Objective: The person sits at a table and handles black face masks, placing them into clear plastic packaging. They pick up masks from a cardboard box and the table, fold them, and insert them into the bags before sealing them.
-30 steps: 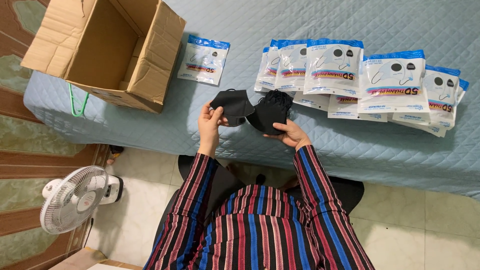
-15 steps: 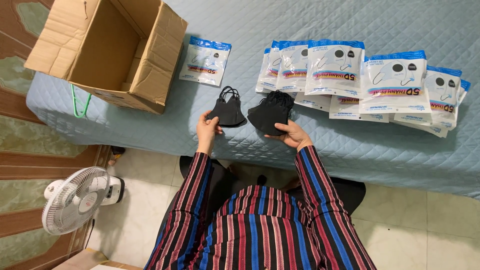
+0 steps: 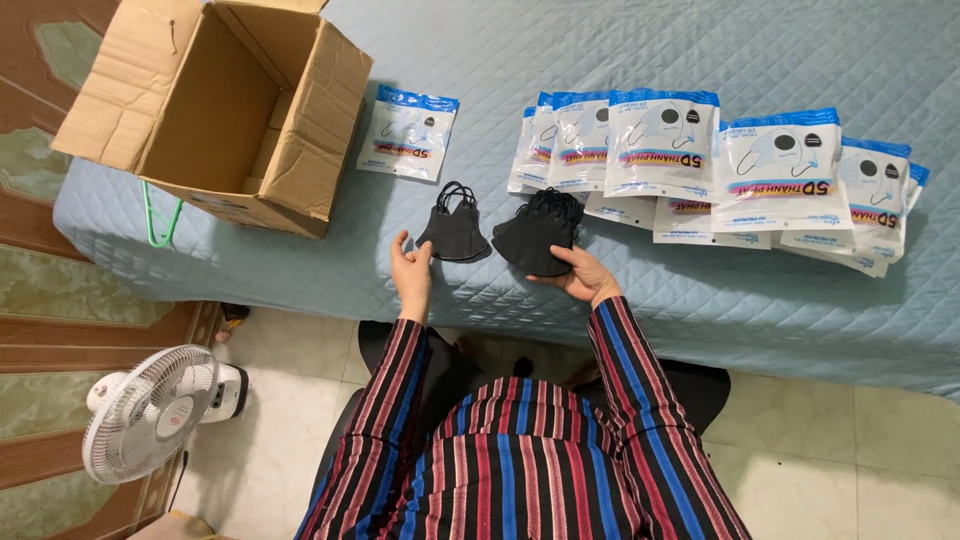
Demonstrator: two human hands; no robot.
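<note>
A small stack of black face masks [image 3: 456, 232] lies on the blue quilted bed cover [image 3: 640, 290]. My left hand [image 3: 411, 271] rests just below it, fingertips at its lower edge, fingers apart, holding nothing. A thicker stack of black masks [image 3: 537, 230] sits to the right, and my right hand [image 3: 584, 275] grips its lower edge. Both sleeves are striped red, blue and black.
An open cardboard box [image 3: 225, 110] lies on its side at the left of the bed. One white-and-blue mask packet [image 3: 408, 133] lies beside it; several more packets [image 3: 720, 170] overlap in a row at the right. A white fan [image 3: 150, 410] stands on the floor.
The two black stacks were held together, then split. My left hand carried its stack left, set it on the cover and let go. My right hand kept its stack.
</note>
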